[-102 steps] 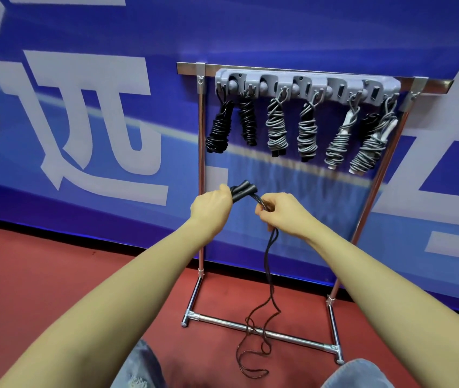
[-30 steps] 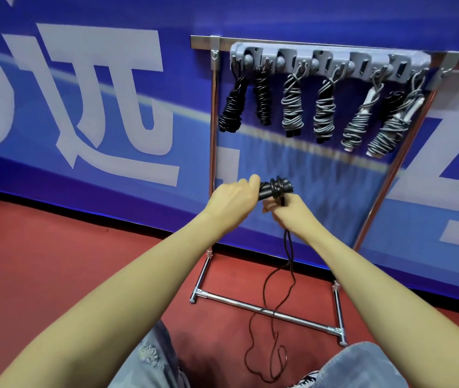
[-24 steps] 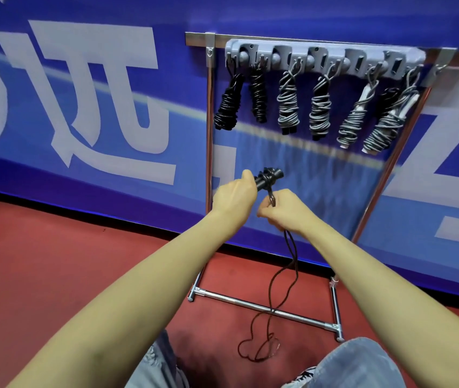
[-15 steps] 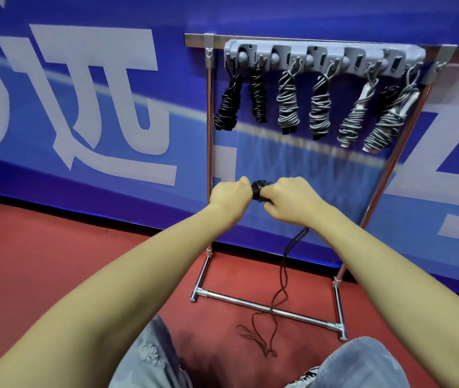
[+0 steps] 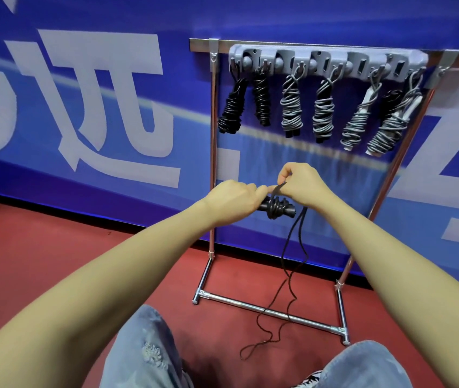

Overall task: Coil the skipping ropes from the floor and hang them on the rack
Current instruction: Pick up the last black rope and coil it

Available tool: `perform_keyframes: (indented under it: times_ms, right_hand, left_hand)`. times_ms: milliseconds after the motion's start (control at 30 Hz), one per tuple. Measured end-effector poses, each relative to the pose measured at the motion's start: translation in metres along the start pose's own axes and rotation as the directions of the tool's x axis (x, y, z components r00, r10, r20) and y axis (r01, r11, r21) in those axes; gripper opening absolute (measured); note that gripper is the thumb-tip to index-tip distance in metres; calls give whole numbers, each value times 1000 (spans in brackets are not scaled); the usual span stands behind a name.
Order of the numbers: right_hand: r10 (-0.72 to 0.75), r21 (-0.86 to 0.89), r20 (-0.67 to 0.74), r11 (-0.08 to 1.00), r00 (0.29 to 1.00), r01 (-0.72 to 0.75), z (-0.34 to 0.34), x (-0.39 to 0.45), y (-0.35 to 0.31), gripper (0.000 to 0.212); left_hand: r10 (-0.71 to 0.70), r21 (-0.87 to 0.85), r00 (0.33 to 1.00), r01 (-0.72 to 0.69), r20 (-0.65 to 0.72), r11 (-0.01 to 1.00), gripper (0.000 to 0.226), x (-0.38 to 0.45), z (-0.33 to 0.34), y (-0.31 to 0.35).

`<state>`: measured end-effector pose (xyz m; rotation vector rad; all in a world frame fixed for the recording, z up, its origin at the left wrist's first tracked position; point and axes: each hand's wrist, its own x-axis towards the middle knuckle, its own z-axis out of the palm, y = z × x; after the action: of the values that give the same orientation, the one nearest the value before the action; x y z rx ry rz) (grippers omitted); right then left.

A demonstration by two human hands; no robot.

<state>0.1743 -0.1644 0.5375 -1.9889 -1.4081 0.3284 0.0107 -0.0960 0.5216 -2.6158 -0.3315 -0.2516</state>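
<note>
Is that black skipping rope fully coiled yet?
Partly coiled: a few turns wrap the handles in the left hand, the rest of the black skipping rope trails to the floor.

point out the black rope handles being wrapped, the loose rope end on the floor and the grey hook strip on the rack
black rope handles (image 5: 288, 210), head view, on the bare right end of the handles.
loose rope end (image 5: 253, 349), head view, on the loop lying on the floor.
grey hook strip (image 5: 324, 53), head view, on its upper face.
</note>
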Motion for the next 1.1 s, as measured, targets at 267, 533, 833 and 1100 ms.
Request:
perform_keyframes:
  times_ms: [267, 533, 833, 1100]
  right_hand:
    - [-13, 176, -26, 984, 1000, 18, 13, -11, 11, 28]
    - [-5, 62, 127, 998, 992, -3, 21, -23, 3, 24]
    - [-226, -625, 250, 705, 941, 335, 13, -30, -22, 16]
    - [-62, -103, -120, 993, 991, 49, 24, -17, -20, 27]
  left_hand:
    - [-375, -373, 917, 303, -136, 877, 15, 9, -11, 5]
    - [-663, -482, 740, 624, 111, 616, 17, 31, 8, 22]
    - [-536, -155, 796, 589, 280, 793, 25, 17, 26, 12]
    - [-170, 69, 973, 161, 156, 985, 14, 6, 19, -11]
